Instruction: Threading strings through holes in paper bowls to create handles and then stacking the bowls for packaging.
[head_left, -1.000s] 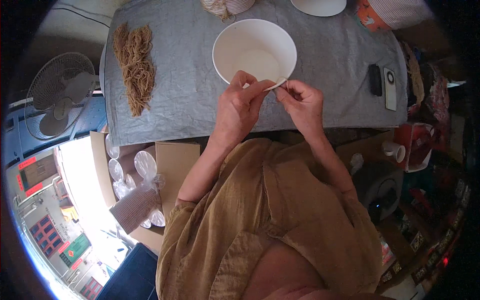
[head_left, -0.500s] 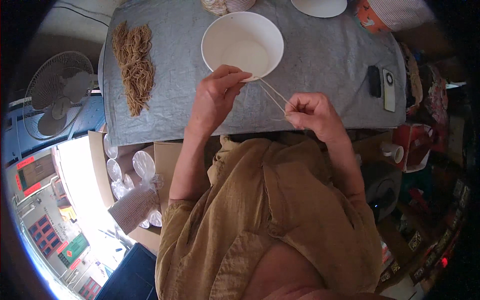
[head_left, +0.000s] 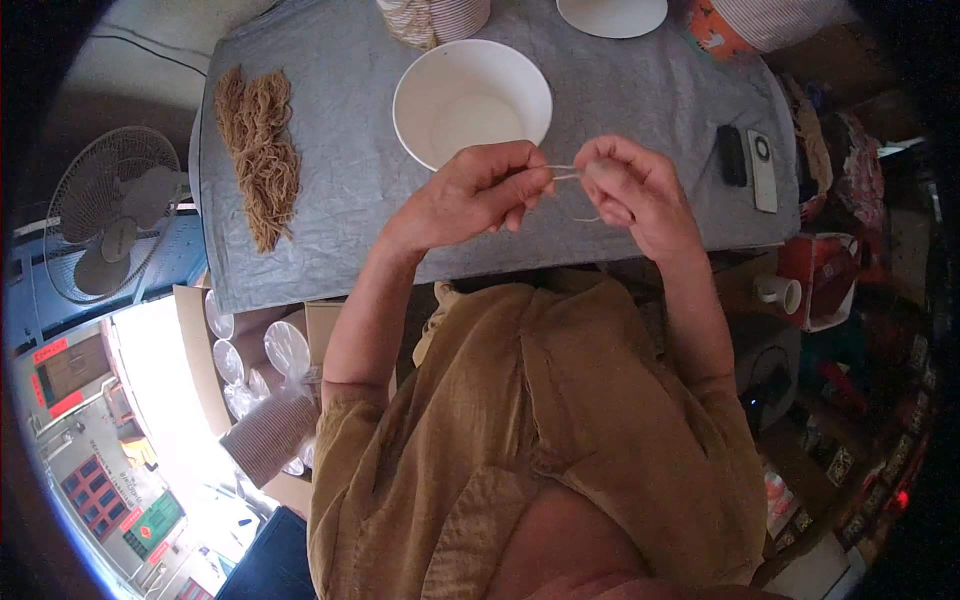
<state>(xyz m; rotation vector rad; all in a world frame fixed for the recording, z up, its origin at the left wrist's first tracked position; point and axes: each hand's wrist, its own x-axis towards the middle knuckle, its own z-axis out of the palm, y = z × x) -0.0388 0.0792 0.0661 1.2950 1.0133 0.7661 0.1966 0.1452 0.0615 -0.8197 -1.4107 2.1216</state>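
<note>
A thin pale string point(head_left: 566, 172) is stretched between my two hands, just in front of a white round tub point(head_left: 525, 95). My left hand point(head_left: 485, 195) pinches one part of it between thumb and fingers, close to the tub's near rim. Closed on the other part is my right hand point(head_left: 635, 195), with a loose end curling below its fingers. The left hand covers some of the near rim, so I cannot tell whether the string joins the tub.
A bundle of brown twine point(head_left: 258, 160) lies on the grey cloth-covered table point(head_left: 340, 200) at left. Striped stacked tubs point(head_left: 440, 20) and a white disc point(head_left: 612, 14) stand behind. A black phone-like object point(head_left: 732, 155) and a white device point(head_left: 762, 170) lie right; a fan point(head_left: 115, 215) is far left.
My right hand has moved up toward my left, which shifted right and a little lower. The string span between them is shorter and nearly level. The whole view has shifted slightly.
</note>
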